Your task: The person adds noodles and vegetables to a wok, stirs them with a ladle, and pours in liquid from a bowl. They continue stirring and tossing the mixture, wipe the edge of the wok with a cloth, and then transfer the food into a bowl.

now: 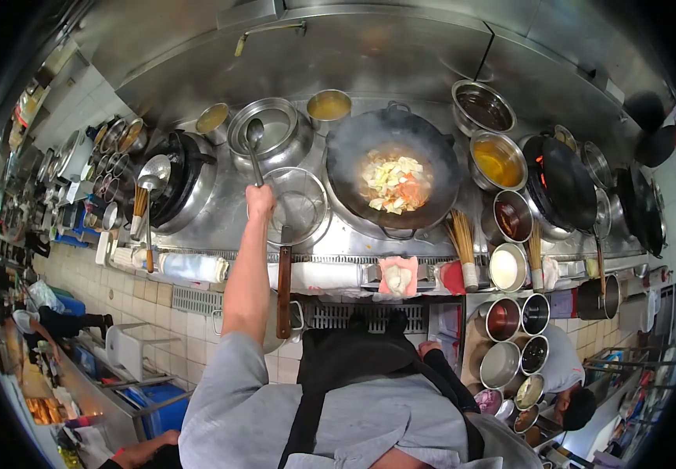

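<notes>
Ladle (257, 160): gripped near the handle's end by the left hand (259, 200), its bowl beyond the closed fingers, over the pot (304, 144).
Wok (346, 191): sat well to the right of those fingers, steaming, chopped food (394, 184) in its middle.
Strainer (300, 205): lay just beside them, mostly rightward.
Right hand (429, 349): hung by the apron (357, 367); its finger state could not be told.
Cooking step: apparently ladle work at the pot.
Ladle's next move: called, seemingly, for a firm grip, bowl level.

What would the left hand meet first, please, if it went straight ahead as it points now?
Probably the metal pot; depth is unclear, so the left hand could pass above it.
</notes>
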Demonstrator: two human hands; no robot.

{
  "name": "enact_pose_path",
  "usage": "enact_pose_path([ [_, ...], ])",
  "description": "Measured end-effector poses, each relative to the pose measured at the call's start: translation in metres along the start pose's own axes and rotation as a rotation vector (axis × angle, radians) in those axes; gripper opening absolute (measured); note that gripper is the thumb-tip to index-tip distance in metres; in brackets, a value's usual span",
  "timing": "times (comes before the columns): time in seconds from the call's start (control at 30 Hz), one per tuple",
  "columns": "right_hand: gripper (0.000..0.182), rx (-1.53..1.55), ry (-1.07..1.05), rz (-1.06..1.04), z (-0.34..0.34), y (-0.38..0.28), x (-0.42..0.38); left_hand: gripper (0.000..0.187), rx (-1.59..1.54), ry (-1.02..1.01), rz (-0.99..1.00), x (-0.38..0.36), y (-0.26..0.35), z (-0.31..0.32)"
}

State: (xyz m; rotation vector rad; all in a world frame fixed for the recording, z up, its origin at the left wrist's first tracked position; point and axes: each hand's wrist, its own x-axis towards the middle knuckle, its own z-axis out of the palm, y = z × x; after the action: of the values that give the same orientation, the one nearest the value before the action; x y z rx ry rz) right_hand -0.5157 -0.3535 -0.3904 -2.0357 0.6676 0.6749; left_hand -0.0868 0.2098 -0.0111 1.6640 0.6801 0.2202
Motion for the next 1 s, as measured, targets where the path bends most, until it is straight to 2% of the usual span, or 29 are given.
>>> enact_pose_path([
  [0.03, 0.014, -0.064, 0.003, -0.055, 0.004, 0.004, 0.004, 0.012, -0.023, -0.023, -0.033, 0.010, -0.002, 0.003],
  [0.07, 0.014, 0.131, 0.034, 0.085, 0.007, 0.011, 0.004, 0.012, -0.259, -0.093, -0.131, 0.022, -0.003, 0.005],
  [0.17, 0.011, 0.328, 0.045, 0.207, -0.006, -0.023, -0.022, 0.014, -1.011, -0.313, -0.482, 0.051, -0.010, -0.005],
  [0.23, 0.010, 0.307, 0.019, 0.265, -0.015, -0.044, -0.034, 0.015, -1.563, -0.477, -0.781, 0.049, 0.010, -0.022],
  [0.27, 0.010, 0.296, 0.005, 0.294, -0.019, -0.053, -0.038, 0.017, -1.595, -0.556, -0.747, 0.041, 0.012, -0.029],
  [0.37, 0.014, 0.309, -0.016, 0.281, -0.017, -0.048, -0.035, 0.018, -1.504, -0.588, -0.616, 0.021, 0.001, -0.044],
  [0.5, 0.021, 0.263, -0.027, 0.233, -0.011, -0.033, -0.019, 0.025, -1.458, -0.546, -0.585, -0.040, 0.013, -0.076],
  [0.57, 0.021, 0.190, -0.023, 0.232, -0.013, -0.036, -0.015, 0.025, -1.418, -0.552, -0.588, -0.074, 0.018, -0.091],
  [0.7, 0.027, 0.273, -0.104, 0.222, -0.025, -0.075, -0.020, 0.022, -1.341, -0.554, -0.662, -0.139, 0.011, -0.115],
  [0.9, 0.031, 0.159, -0.058, 0.215, -0.028, -0.120, -0.021, 0.018, -1.031, -0.467, -0.660, -0.234, 0.009, -0.123],
  [1.0, 0.016, 0.153, -0.140, 0.281, -0.031, -0.136, -0.020, 0.014, -0.667, -0.426, -0.543, -0.268, 0.014, -0.113],
])
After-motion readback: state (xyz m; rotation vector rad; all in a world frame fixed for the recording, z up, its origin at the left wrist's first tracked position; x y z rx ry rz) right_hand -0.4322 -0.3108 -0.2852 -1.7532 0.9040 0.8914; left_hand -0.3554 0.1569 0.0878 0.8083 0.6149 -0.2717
